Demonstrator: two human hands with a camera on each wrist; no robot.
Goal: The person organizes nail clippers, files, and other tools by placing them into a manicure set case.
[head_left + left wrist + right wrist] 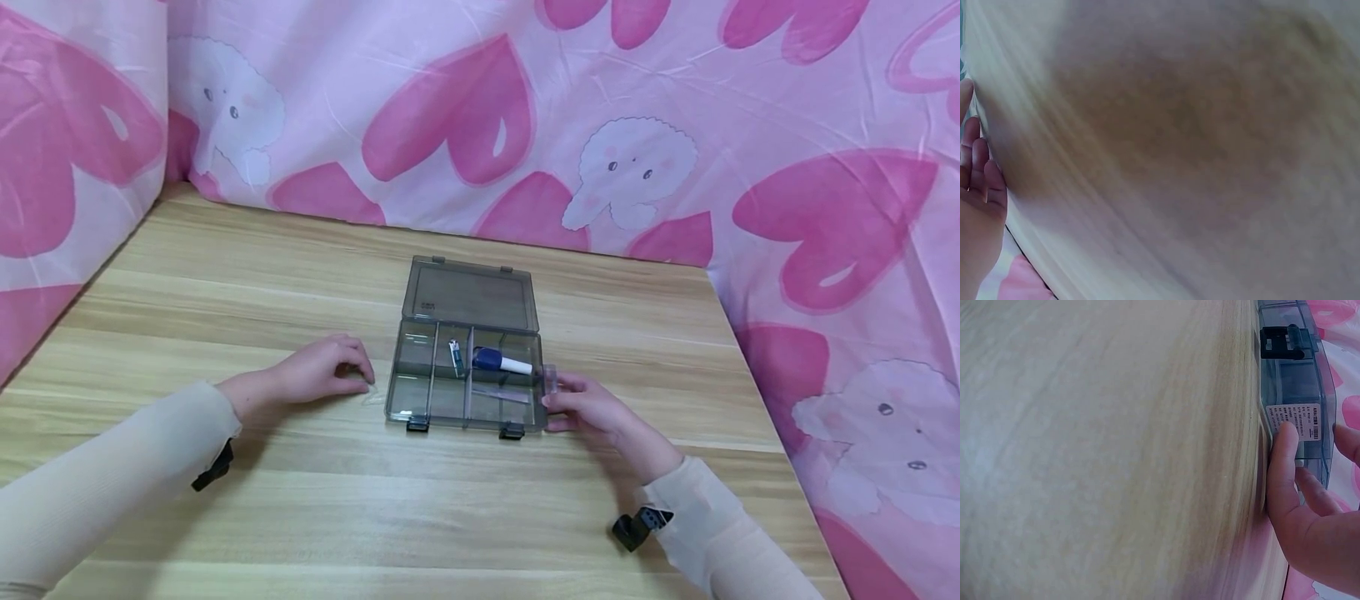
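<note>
A smoky see-through compartment box (447, 421) stands with its lid (472, 292) folded back. In one compartment lies a small nail clipper (456, 357). Beside it is a dark blue nail polish bottle (489, 359) with a white cap, and a clear strip (501, 395) lies in front of that. My right hand (592, 410) grips the box's right end, a finger over its printed label (1307, 415); a clear plastic piece (551, 379) shows by the fingertips. Left of the box, my left hand (322, 371) rests loosely bent, thumb right at a clear plastic piece (372, 397) on the table.
The wood-grain table (480, 517) carries the box near its middle. Two dark latches (512, 431) stick out from the box's front. A pink patterned curtain (637, 75) closes off the back and both sides. Blurred sleeve cloth (1179, 125) fills most of the left wrist view.
</note>
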